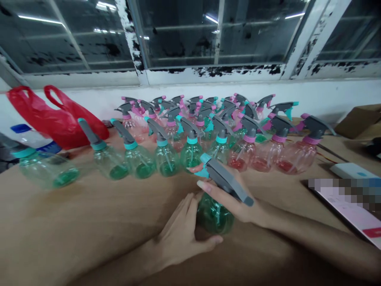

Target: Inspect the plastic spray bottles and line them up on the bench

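Observation:
My right hand (pixel 229 194) wraps around the grey trigger head (pixel 228 180) of a green plastic spray bottle (pixel 214 214), with its teal nozzle near my fingertips. My left hand (pixel 181 234) cups the lower side of that bottle's round body, which tilts over the tan table (pixel 89 214). Just beyond my hands stand rows of spray bottles, green ones with teal collars (pixel 190 155) and pink ones with pink collars (pixel 297 155). A green bottle without a sprayer head (pixel 47 171) lies on its side at the left.
A red plastic bag (pixel 56 119) and a blue-capped white bottle (pixel 29 137) sit at the far left. To the right lie a phone with a blurred screen (pixel 348 202), a white box (pixel 353 171) and cardboard (pixel 360 121). A peeling window frame (pixel 208 75) runs behind the table.

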Available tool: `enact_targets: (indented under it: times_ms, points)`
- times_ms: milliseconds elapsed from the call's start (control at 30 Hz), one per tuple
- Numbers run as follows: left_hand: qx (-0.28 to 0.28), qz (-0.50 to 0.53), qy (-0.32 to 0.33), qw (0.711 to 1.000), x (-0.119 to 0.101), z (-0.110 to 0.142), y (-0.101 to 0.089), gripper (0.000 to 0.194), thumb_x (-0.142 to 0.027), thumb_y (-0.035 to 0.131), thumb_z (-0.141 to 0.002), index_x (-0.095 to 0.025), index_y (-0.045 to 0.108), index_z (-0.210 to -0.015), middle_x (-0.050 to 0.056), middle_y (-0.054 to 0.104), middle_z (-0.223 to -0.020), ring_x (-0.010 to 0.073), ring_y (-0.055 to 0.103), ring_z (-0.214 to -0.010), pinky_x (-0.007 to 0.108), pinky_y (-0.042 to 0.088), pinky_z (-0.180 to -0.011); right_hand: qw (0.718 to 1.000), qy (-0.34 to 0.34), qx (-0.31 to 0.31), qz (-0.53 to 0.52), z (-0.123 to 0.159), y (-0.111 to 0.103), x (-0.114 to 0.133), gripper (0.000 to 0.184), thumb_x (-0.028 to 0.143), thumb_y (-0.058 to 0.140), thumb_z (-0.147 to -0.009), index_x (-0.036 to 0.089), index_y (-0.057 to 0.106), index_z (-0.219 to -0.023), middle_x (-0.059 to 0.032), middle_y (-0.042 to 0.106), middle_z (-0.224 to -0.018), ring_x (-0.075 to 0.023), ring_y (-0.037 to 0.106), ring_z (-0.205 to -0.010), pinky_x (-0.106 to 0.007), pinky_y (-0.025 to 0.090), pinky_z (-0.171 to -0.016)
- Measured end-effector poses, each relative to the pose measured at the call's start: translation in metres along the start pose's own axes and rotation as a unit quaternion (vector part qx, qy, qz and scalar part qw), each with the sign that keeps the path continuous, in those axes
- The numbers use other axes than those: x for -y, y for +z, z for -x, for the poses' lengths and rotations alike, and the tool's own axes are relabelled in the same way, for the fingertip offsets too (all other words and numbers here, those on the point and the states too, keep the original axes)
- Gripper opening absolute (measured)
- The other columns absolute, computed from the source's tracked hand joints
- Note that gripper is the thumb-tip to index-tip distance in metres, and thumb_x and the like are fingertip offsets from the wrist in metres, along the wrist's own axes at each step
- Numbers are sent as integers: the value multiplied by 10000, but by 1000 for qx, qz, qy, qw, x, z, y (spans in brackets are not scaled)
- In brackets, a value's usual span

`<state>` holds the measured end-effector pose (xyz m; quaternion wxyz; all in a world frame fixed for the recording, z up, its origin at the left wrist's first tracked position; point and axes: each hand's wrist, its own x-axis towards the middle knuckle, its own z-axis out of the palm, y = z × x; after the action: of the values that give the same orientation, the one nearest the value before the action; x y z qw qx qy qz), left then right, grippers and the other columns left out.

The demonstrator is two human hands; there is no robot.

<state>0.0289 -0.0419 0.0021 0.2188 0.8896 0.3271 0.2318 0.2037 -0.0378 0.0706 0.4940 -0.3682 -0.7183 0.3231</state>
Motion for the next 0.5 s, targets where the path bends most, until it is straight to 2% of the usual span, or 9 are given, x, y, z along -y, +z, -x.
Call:
enact_targets:
  times_ms: [133, 200, 267, 367, 433, 500]
  points:
    - [-50, 5, -29, 998, -10, 28, -13, 838, -460, 601, -830, -218, 84, -1444, 175, 411, -1354, 355, 410, -1244, 552, 370, -986, 1000, -7, 16, -13, -2, 28, 12, 307, 297, 597, -806, 138, 588, -1069, -22, 644, -799, -141, 628, -667, -285, 503, -645]
    - [-80, -9, -60, 995, -13, 45, -18, 840, -461, 590, -842, -238, 56, -1450, 168, 435, -1341, 352, 442, -1223, 543, 421, -946, 999, -19, 25, -19, -4, 46, 19, 322, 287, 596, -798, 132, 582, -1081, -64, 664, -934, -159, 646, -759, -304, 510, -701]
    - [-116, -34, -79, 990, -13, 63, -22, 846, -469, 594, -834, -255, 53, -1448, 162, 459, -1323, 355, 490, -1181, 533, 465, -902, 998, -23, 46, -35, -7, 65, 26, 335, 296, 588, -801, 117, 583, -1084, -82, 670, -942, -178, 651, -804, -326, 517, -732]
    - [-180, -77, -111, 974, -6, 90, -27, 861, -480, 622, -802, -277, 81, -1440, 132, 551, -1211, 343, 585, -1058, 498, 533, -811, 995, -57, 63, -45, -15, 92, 33, 337, 297, 587, -800, 97, 592, -1071, -108, 666, -963, -201, 636, -870, -350, 515, -778]
    - [-200, -81, -134, 967, -2, 105, -34, 845, -472, 631, -799, -289, 107, -1436, 102, 594, -1138, 316, 627, -983, 460, 560, -766, 992, -81, 81, -51, -21, 108, 37, 326, 280, 591, -802, 107, 584, -1079, -107, 659, -996, -196, 627, -899, -347, 510, -806]
    - [-215, -61, -153, 963, 0, 118, -45, 769, -463, 641, -799, -313, 204, -1414, 68, 608, -1125, 289, 631, -981, 434, 556, -795, 988, -95, 109, -55, -25, 121, 40, 363, 290, 619, -790, 131, 561, -1111, -99, 645, -1044, -186, 624, -904, -331, 517, -786]
